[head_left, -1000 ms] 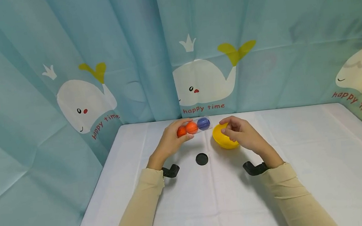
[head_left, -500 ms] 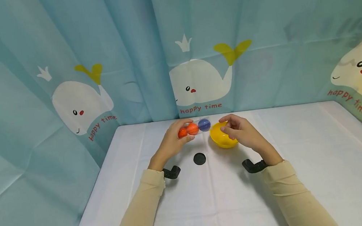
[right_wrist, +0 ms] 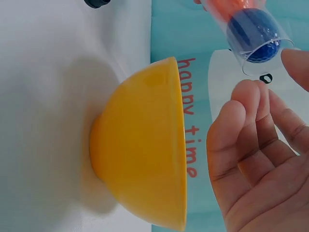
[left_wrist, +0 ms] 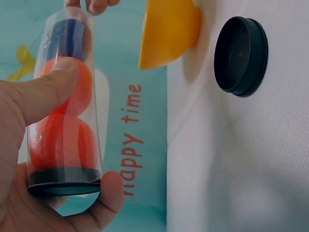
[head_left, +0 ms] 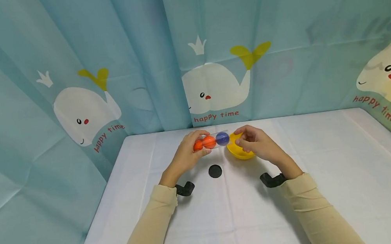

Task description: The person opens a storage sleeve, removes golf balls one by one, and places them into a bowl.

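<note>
My left hand [head_left: 184, 153] grips a clear plastic tube [left_wrist: 96, 130] lying nearly level above the table. Inside are two orange balls [head_left: 209, 142] and a dark blue ball [head_left: 222, 138], the blue one closest to the open mouth. A black cap [left_wrist: 65, 181] closes the tube's other end, beside my left fingers. Over the yellow bowl [right_wrist: 140, 145], my right hand [head_left: 259, 143] has loosely bent fingers and holds nothing. Its thumb and fingertips are right at the tube's mouth in the right wrist view. On the table, short of the tube, lies a loose black cap [head_left: 215, 171].
A white cloth covers the table [head_left: 247, 219]. Close behind its back edge hangs a blue curtain [head_left: 147, 63] printed with whales. Each wrist carries a black camera mount [head_left: 272, 179] that juts inward over the table.
The tube in my left hand has shifted slightly right and toward me, bringing its mouth closer to my right hand. The head view has turned slightly.
</note>
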`<state>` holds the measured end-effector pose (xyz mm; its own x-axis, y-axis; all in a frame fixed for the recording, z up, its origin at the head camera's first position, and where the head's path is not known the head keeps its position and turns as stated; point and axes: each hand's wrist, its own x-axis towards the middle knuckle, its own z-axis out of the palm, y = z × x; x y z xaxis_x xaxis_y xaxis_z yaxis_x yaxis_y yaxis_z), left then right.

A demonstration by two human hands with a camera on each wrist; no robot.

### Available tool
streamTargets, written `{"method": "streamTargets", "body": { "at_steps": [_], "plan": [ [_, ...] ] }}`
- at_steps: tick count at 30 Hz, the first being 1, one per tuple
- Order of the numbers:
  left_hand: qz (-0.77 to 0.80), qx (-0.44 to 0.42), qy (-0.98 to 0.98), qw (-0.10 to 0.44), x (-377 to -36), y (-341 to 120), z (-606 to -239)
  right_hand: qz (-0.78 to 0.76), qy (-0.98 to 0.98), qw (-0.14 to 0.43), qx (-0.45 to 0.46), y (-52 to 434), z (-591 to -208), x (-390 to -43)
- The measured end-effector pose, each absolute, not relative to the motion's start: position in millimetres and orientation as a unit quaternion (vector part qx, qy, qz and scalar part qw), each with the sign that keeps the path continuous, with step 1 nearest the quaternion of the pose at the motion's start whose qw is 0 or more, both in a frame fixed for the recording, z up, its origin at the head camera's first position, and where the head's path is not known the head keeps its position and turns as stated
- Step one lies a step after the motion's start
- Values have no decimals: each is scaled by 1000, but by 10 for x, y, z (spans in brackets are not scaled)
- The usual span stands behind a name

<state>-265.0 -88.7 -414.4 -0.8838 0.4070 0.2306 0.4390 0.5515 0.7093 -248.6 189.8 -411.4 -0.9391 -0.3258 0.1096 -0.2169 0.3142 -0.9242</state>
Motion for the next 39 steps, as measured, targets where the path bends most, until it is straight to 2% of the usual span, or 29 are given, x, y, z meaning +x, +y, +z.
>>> {"method": "streamTargets", "body": {
  "at_steps": [17,39],
  "plan": [
    [-356,-253,-898,48,-2609,-886,-4068,-545,818,34,-183,1826,-4160,-2482],
    [-296,-272,-911,92,-2539,-900,-3965,-574,797,47,-182,1769,-4204,-2478]
  ]
}}
